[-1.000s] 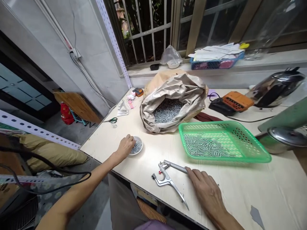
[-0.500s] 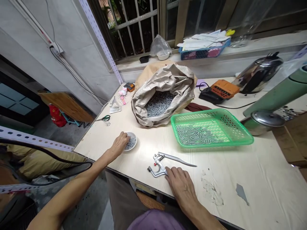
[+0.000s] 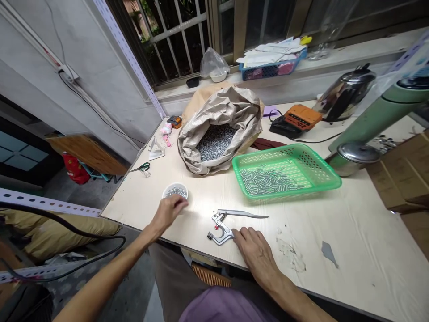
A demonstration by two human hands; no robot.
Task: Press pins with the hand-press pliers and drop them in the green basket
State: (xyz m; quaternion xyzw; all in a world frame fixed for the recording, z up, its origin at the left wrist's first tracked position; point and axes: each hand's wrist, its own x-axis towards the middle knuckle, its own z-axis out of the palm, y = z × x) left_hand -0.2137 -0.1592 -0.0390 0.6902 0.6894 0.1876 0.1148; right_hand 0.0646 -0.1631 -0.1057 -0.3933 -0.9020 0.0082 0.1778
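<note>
My left hand (image 3: pixel 168 212) is just in front of a small white bowl (image 3: pixel 186 190) of tiny metal pieces (image 3: pixel 176 191). Its thumb and fingers are pinched together, and whatever is between them is too small to make out. My right hand (image 3: pixel 256 250) is wrapped over the lower handle of silver snap pliers (image 3: pixel 221 230), which lie on the table with a C-shaped jaw facing left. The upper handle (image 3: pixel 246 214) is spread away from my fingers. The grip under my right palm is hidden.
A paper sack (image 3: pixel 189 143) of small metal rods stands behind the bowl. Right of it is a green plastic basket (image 3: pixel 321 181) with more rods. Scissors (image 3: pixel 144 167), a battery charger (image 3: pixel 295 121), a kettle (image 3: pixel 345 94) and a green flask (image 3: pixel 372 118) are farther off.
My left hand has come out of the white bowl toward me, fingers pinched. My right hand keeps its hold on the pliers. The whole view has shifted slightly.
</note>
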